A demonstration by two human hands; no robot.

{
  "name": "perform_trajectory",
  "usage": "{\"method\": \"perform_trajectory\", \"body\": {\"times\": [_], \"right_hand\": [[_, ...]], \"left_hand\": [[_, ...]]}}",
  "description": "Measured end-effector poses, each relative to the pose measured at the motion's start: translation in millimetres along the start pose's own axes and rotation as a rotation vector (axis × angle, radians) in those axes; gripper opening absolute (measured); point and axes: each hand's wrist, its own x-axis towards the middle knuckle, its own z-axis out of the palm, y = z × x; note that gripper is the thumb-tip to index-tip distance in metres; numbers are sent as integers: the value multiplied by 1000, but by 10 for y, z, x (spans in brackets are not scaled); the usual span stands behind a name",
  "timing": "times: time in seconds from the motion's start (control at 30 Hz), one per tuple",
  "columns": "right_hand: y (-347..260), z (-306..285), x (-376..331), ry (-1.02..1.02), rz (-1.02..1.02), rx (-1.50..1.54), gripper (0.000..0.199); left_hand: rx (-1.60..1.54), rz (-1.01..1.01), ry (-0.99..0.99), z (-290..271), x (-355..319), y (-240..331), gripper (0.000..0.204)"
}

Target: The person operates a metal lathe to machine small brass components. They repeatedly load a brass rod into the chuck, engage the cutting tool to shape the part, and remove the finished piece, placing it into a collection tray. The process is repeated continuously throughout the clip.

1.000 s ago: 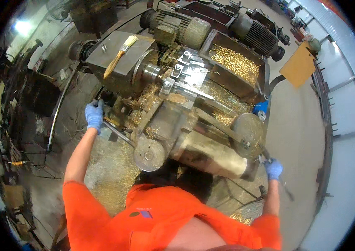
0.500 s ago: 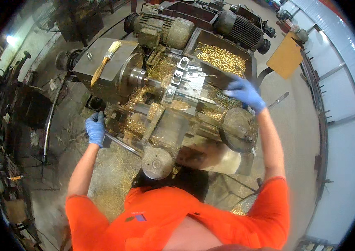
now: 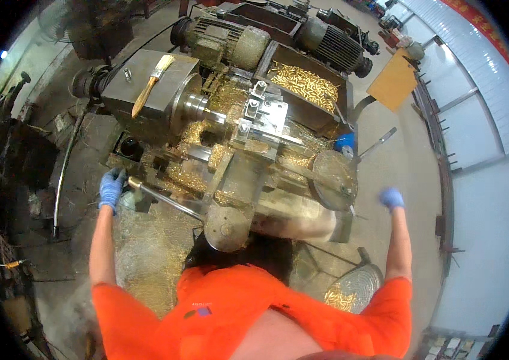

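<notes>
My left hand (image 3: 110, 187), in a blue glove, grips the end of a long metal lever (image 3: 167, 203) at the left side of a grey lathe (image 3: 248, 180). My right hand (image 3: 391, 197), also blue-gloved, hangs in the air to the right of the machine's round handwheel (image 3: 333, 179), fingers curled and touching nothing. Brass chips (image 3: 182, 174) cover the lathe bed. A tool post (image 3: 263, 114) sits beside the chuck (image 3: 191, 105).
A wooden-handled brush (image 3: 149, 90) lies on the headstock. A tray of small brass parts (image 3: 305, 87) sits behind the bed, with two motors (image 3: 230, 39) beyond. A round basket of brass pieces (image 3: 350, 289) stands on the floor at right. A thin rod lever (image 3: 379, 143) sticks out right.
My right hand pulled back from the top of the machine near the tray to the open air right of the handwheel. My left hand stayed on the lever.
</notes>
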Motion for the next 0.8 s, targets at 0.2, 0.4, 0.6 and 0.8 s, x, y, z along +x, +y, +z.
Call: {"method": "perform_trajectory", "body": {"times": [0.2,0.4,0.6,0.8], "right_hand": [[-710,-272,-855,329,-39,643,32],[-1862,-882,-1271,186,-134,962,33],[-3062,-1415,-1523,166,-733,1008,45],[-3666,-1355,-967,115,-719,800,59]], "left_hand": [[1412,171,-84,-394,-395,-162,42],[1328,-48,151,-86,-365,-579,32],[1214,52,34,-124,-300,-663,37],[1259,167,-15,-251,-299,-587,32]]}}
